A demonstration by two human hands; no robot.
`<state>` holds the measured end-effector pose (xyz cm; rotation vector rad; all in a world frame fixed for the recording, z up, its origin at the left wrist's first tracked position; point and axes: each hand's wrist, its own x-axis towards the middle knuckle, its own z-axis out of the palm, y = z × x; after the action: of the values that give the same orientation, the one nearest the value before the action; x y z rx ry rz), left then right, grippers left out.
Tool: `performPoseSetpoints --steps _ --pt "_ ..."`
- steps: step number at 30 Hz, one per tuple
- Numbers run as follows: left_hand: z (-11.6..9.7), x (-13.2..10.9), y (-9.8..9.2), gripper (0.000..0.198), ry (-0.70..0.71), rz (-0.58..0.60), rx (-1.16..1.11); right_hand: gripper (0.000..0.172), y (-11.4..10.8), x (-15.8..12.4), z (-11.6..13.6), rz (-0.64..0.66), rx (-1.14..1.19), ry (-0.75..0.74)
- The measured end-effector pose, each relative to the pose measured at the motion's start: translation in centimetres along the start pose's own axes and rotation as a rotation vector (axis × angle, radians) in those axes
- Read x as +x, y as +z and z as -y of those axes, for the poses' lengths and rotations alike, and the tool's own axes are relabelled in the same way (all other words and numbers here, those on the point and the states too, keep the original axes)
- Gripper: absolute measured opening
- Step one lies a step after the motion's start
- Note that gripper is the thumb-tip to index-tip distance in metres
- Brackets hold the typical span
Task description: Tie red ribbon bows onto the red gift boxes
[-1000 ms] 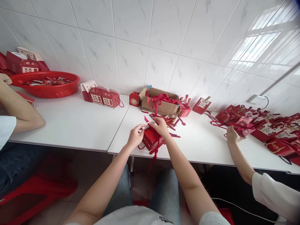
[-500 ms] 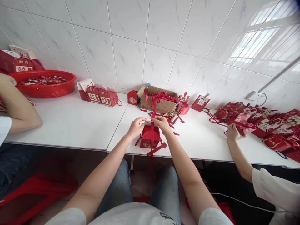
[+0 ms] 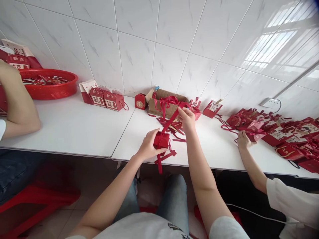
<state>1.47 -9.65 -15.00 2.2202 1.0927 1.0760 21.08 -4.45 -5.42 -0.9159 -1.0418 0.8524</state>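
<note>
Clearly apart, left hand [image 3: 150,144] gripping a red box [image 3: 161,140], right hand [image 3: 187,120] extended forward, pinching red ribbon [image 3: 170,121].

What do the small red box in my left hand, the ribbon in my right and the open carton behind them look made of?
The small red box: probably smooth paperboard, judging by its flat faces and crisp edges. The ribbon: likely fabric, perhaps satin, being thin and pliant; its weave is too small to tell. The open carton: cardboard, matte brown, with a bent flap.
</note>
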Motion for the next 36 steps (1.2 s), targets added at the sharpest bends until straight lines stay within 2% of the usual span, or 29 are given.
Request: performPoseSetpoints --steps 3,6,12,15,17,18,20,23,25,27,31,36 --pt "0.4 0.4 0.1 0.072 0.022 0.019 0.026 0.030 -0.7 0.4 1.4 -0.036 0.016 -0.031" --pt "0.9 1.0 -0.8 0.061 0.052 0.113 0.065 0.028 -1.6 0.0 2.5 -0.071 -0.010 -0.033" --pt "2.1 2.8 -4.3 0.058 0.047 0.416 0.202 0.027 -3.4 -1.9 3.9 -0.007 -0.125 -0.031" --pt "2.2 4.0 -5.3 0.060 0.038 0.525 0.279 0.029 -3.8 -2.6 4.3 0.047 -0.179 0.004" --pt "2.2 4.7 -5.6 0.065 0.081 0.564 0.332 0.028 -4.0 -2.9 4.6 0.072 -0.208 0.016" --pt "2.3 5.0 -5.5 0.068 0.097 0.543 0.365 0.028 -4.1 -3.0 4.7 0.078 -0.216 0.017" --pt "2.6 5.1 -5.3 0.072 0.081 0.413 0.425 0.028 -4.2 -3.1 4.9 0.080 -0.225 0.015" --pt "3.6 4.5 -4.8 0.069 -0.112 0.199 0.418 0.027 -4.2 -3.0 5.2 0.074 -0.256 0.021" --pt "4.5 3.6 -4.6 0.065 -0.253 0.199 0.402 0.028 -4.1 -2.8 5.4 0.078 -0.283 0.031" --pt "5.5 2.5 -4.5 0.060 -0.298 0.246 0.414 0.030 -4.0 -2.7 5.6 0.079 -0.303 0.035" --pt "6.5 0.1 -4.4 0.033 -0.282 0.285 0.407 0.031 -3.6 -2.4 5.6 0.049 -0.321 0.009" --pt "6.9 -1.8 -4.1 0.015 -0.258 0.217 0.316 0.031 -3.4 -2.3 4.7 -0.024 -0.190 -0.003"
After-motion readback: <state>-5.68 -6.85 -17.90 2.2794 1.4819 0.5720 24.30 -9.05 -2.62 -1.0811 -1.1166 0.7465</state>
